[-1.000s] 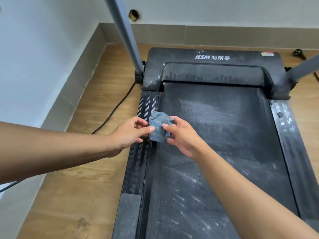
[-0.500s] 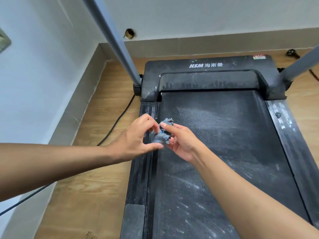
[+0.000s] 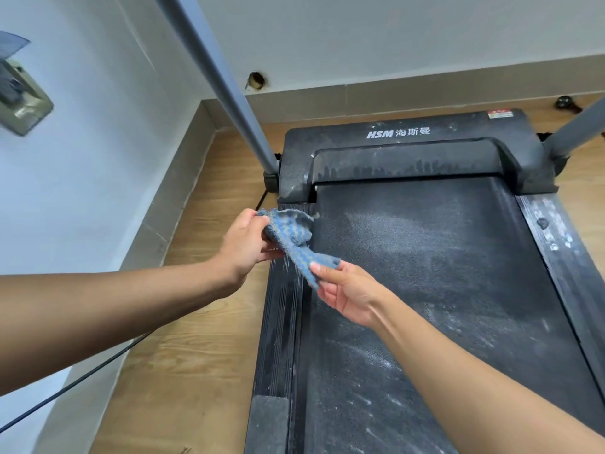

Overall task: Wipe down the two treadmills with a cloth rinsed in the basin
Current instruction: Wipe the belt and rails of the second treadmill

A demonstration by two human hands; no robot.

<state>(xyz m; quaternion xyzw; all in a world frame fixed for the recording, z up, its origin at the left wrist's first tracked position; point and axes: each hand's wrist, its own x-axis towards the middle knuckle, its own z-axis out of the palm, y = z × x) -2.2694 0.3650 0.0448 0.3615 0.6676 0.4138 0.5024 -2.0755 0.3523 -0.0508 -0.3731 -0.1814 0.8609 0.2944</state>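
Observation:
A black treadmill (image 3: pixel 442 257) with a dusty, white-streaked belt fills the middle and right of the view. Above its left side rail I hold a small blue-and-grey striped cloth (image 3: pixel 294 240) stretched between both hands. My left hand (image 3: pixel 245 244) grips the cloth's bunched far end. My right hand (image 3: pixel 347 290) pinches its near corner between thumb and fingers. The cloth hangs in the air, off the belt. No basin and no second treadmill are in view.
Two grey handrail posts rise from the treadmill's front, one at the left (image 3: pixel 222 83), one at the right (image 3: pixel 576 126). A white wall with grey skirting (image 3: pixel 176 198) runs along the left. A black cable (image 3: pixel 82 378) lies on the wooden floor (image 3: pixel 203 355).
The cloth was bunched small between my fingertips; now it is pulled open and stretched between the hands, which have moved apart. The camera has tilted up, showing more wall.

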